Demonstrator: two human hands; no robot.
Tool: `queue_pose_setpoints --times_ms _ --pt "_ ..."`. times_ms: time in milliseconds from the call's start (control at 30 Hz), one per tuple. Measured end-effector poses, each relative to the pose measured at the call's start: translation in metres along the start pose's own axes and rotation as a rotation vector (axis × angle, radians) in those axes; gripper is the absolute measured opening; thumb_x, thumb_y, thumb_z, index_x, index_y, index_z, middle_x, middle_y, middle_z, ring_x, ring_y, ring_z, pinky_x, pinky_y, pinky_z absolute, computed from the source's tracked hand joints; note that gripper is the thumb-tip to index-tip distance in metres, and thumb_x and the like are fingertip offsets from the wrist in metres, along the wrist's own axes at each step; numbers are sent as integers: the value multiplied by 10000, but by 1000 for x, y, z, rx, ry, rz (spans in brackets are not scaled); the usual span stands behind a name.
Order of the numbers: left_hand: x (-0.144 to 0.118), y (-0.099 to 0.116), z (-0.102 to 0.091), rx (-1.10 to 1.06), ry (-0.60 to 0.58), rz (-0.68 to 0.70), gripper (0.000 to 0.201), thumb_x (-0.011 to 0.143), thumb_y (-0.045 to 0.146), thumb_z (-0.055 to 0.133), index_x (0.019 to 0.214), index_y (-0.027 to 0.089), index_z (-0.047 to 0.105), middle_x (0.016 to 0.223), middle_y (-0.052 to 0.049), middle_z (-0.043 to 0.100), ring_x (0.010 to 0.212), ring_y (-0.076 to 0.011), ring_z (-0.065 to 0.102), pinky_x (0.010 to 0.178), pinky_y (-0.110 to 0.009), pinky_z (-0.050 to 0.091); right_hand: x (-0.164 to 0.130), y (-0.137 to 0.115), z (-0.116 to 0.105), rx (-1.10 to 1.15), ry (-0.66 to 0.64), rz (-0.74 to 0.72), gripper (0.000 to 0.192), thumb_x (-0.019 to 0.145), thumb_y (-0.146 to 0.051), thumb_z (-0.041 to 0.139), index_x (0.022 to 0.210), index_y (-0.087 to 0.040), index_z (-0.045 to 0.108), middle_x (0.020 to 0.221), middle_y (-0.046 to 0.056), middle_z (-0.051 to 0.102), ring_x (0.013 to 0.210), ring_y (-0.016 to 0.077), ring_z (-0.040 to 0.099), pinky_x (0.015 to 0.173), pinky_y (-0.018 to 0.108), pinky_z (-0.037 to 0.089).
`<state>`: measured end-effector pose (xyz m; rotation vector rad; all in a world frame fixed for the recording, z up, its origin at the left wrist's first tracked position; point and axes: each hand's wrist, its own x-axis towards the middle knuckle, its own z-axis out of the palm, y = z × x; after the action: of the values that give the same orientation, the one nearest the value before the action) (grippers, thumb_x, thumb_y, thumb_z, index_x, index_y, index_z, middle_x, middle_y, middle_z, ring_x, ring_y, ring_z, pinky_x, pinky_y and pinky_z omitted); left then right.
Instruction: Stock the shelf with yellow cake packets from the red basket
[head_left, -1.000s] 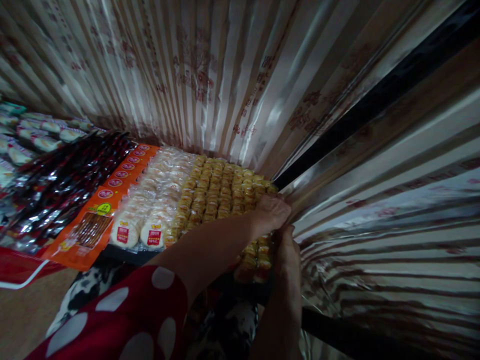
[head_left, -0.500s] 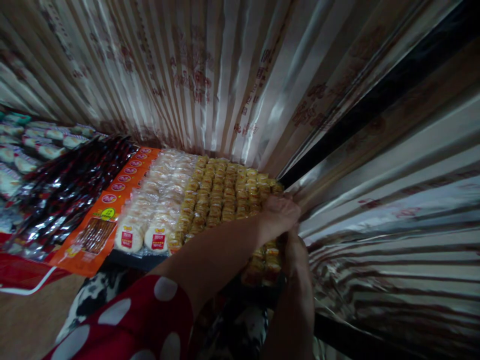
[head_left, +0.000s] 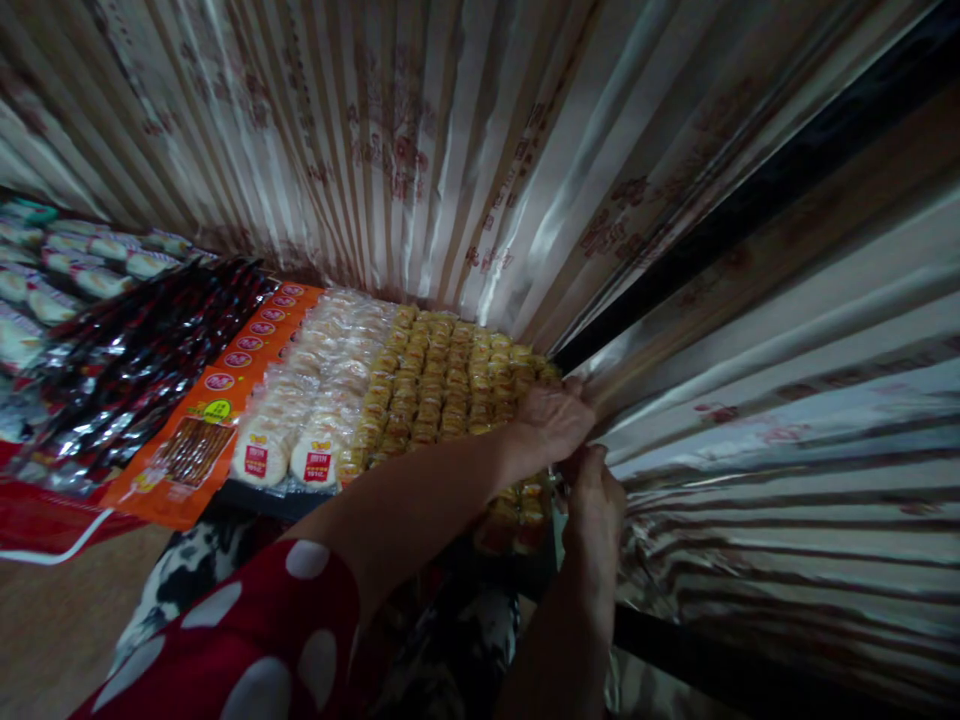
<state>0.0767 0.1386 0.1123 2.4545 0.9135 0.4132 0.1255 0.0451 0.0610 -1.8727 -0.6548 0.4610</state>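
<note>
Rows of small yellow-wrapped pastries [head_left: 427, 375] fill the right end of the goods in front of me. My left hand [head_left: 559, 422] reaches across them to their right edge, its fingers bent downward and partly hidden. Just below it, my right hand [head_left: 594, 505] is curled beside the same edge, thumb upward, close to the pleated printed sheeting [head_left: 675, 420]. Both hands look closed, but dimness hides whatever is between the fingers. A small dark gap separates them.
Left of the pastries lie clear-wrapped white round cakes [head_left: 315, 400], an orange snack packet [head_left: 202, 430] and dark shiny packets [head_left: 142, 360]. White-wrapped packets [head_left: 90, 265] sit farther left. A black bar [head_left: 720, 220] slants across the sheeting. A red basket with a white handle [head_left: 67, 555] stands lower left.
My hands have drawn slightly apart: the right one, touching the left before, is now lower with its thumb showing. The view has shifted a little.
</note>
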Motion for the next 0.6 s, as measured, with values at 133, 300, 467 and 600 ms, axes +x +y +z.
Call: queue_pose_setpoints --times_ms 133,300,467,600 --pt "-59 8 -14 -11 236 45 259 848 186 396 1006 155 599 1058 -79 596 955 -202 566 795 -314 487 -44 -18 5 368 149 -186 459 830 -456 416 1090 -125 600 1042 111 644 958 220 603 843 371 460" --pt "-177 -4 3 -337 419 -16 277 870 177 325 1043 190 540 967 -58 628 924 -136 565 842 -248 474 -123 -6 3 210 51 -299 374 847 -441 406 905 -145 628 866 101 649 805 214 615 735 357 487" --pt "-284 -43 37 -443 336 -206 245 879 206 333 991 194 551 918 -57 642 878 -138 584 806 -267 483 -188 31 13 -21 -357 -190 350 853 -450 399 777 -199 631 755 52 662 703 177 606 650 284 484" --pt "-326 -84 64 -471 42 -621 273 883 192 343 1069 200 542 1055 -45 638 975 -126 588 883 -249 458 -213 74 51 -139 -764 -3 320 826 -420 429 918 -201 644 950 72 684 868 209 627 816 333 472"
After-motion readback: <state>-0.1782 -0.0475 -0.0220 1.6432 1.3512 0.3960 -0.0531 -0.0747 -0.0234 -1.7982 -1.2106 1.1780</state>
